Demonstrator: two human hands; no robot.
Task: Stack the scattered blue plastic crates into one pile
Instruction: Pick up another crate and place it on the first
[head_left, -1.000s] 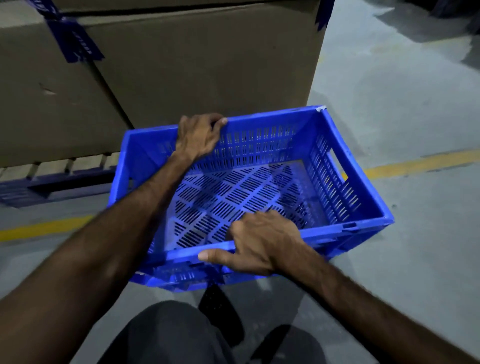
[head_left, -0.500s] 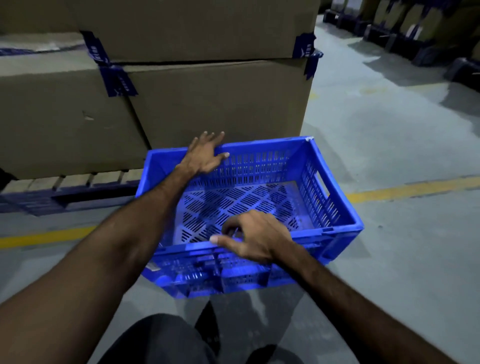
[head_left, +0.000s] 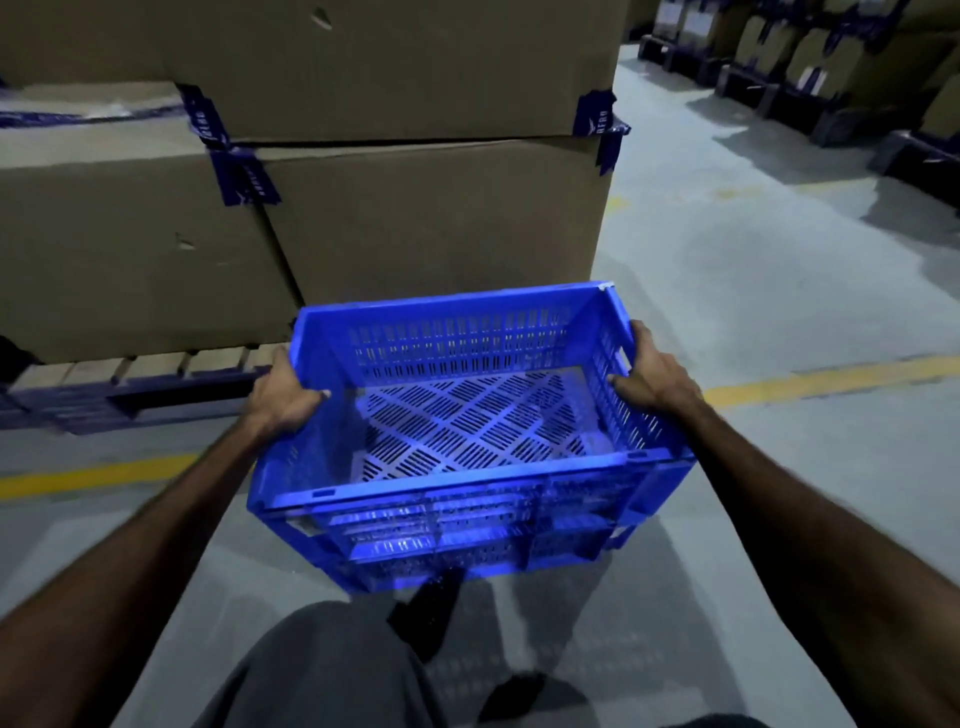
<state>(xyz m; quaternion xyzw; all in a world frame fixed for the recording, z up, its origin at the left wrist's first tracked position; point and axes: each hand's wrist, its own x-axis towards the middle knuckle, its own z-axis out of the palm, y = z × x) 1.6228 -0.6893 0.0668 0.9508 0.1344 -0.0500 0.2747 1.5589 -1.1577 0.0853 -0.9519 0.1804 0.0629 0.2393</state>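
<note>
Head view: one blue crate, open side up, empty, slotted walls and floor, was held above the concrete floor in front of the person's legs. The left hand gripped its left short wall, fingers curled over the rim; the right hand gripped the right short wall, fingers wrapped over the edge. Beyond it stood stacked cardboard boxes with blue tape, on a pallet. A yellow floor line ran left to right.
</note>
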